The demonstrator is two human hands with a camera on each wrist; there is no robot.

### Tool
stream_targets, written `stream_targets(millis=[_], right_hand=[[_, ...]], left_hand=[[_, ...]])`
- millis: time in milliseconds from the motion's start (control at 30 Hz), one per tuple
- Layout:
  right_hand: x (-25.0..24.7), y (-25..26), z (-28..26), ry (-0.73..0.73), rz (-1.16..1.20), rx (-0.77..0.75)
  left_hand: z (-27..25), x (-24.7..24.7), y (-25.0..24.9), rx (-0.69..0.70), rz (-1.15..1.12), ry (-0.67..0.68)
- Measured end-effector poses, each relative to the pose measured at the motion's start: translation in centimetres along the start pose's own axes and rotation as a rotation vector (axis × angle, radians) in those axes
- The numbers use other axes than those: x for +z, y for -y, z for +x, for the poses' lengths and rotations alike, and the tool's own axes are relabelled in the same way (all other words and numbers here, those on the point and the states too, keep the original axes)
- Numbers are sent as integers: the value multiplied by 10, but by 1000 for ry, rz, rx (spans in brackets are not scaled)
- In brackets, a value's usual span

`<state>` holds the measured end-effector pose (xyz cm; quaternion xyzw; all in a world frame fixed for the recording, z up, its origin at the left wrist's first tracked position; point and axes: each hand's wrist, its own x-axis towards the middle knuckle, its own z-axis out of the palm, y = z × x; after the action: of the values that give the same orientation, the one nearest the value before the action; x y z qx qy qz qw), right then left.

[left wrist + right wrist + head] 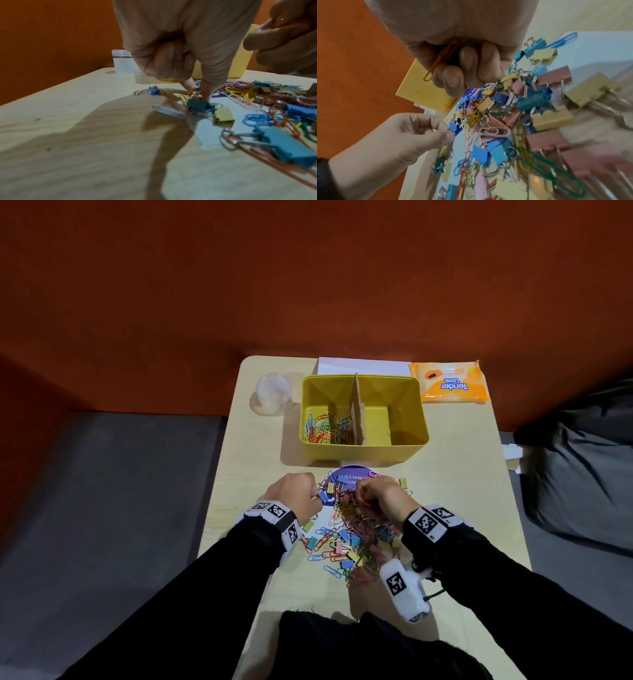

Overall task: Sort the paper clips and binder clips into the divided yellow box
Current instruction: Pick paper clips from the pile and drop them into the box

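Your right hand (453, 44) curls its fingers round an orange paper clip (441, 59) above the mixed pile of clips (352, 529); your left hand (294, 496) pinches a blue binder clip (453, 127) at the pile's left edge; the yellow box (363, 453) stands behind the pile, paper clips (325, 429) lying in its left compartment.

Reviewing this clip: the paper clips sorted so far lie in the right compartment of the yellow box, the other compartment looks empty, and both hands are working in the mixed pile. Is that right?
Not quite. In the head view the sorted paper clips lie in the left compartment of the yellow box, and the right compartment looks empty. The rest holds: the left hand and right hand are both in the mixed pile.
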<state>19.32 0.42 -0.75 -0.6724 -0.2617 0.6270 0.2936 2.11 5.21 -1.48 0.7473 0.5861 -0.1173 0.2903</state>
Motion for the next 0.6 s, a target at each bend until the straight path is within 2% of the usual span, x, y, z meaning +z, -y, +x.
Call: stream_targets(millis=[67,133,200,300,600], right_hand=[[0,5,-2,4,-1,62],[1,9,-6,114,11,96],[3,12,-10,179,27,66],[3,10,-15,148,-34,35],[8,12,-16,219,-87,-21]], left_hand=[[1,0,2,17,-18,13],[1,-1,3,49,-8,26],[1,-2,6,63,4,51],[1,-5,10,66,-25,80],[-3,-17,22,0,-478,162]])
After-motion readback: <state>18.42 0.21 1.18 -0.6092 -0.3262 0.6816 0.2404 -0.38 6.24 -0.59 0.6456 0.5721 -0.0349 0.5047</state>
